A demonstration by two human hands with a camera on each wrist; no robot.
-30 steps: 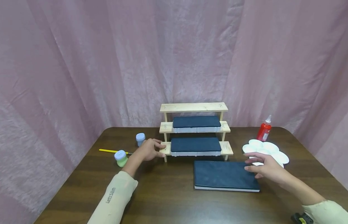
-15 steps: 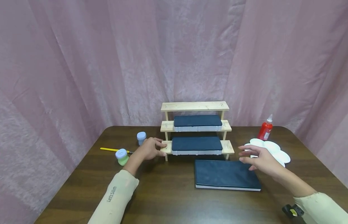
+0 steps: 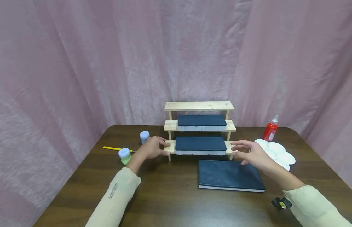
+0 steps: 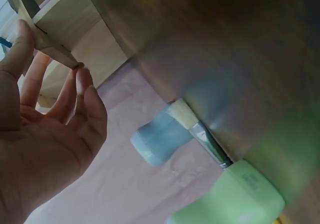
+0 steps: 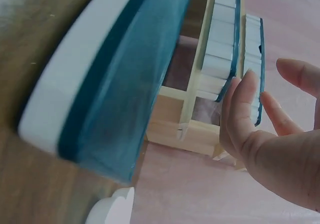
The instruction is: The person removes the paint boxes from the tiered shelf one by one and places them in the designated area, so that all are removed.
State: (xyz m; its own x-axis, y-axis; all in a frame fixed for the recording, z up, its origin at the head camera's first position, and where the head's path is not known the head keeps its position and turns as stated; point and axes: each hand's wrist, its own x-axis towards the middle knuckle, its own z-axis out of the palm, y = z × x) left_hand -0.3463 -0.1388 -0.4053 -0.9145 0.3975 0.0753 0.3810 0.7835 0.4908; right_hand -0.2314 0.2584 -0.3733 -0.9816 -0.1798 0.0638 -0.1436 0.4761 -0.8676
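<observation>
Nearest, flat on the table [image 3: 164, 205], right of centre: a large case [image 3: 231, 176], dark blue on top and white along the side, free of both hands. To the left, well apart from it, a green jar [image 3: 125, 156] with a pale blue lid, and a yellow-handled brush [image 3: 112, 148] running just behind.

A little farther, at centre: the stepped wooden shelf [image 3: 199, 106], upright. At the left end of its lowest tier, the left hand [image 3: 151, 148], thumb and fingertips pinched on the board. At the right end, the right hand [image 3: 251, 154], fingers curved but apart, holding nothing; cannot tell whether the fingertips touch the wood. Between the hands, a dark-topped box [image 3: 200, 144] on that tier; to the right, a white palette [image 3: 278, 153].

Farther: a blue jar [image 3: 144, 136] beyond the left hand, a second box [image 3: 202, 121] on the middle tier, a red bottle [image 3: 270, 130] at far right, then a pink curtain [image 3: 193, 53].

Looks like the step of taking hold of the shelf by both ends, with only the left grip made. Calls next for closing right thumb and fingers on the board end, gently, without jolting either box.
</observation>
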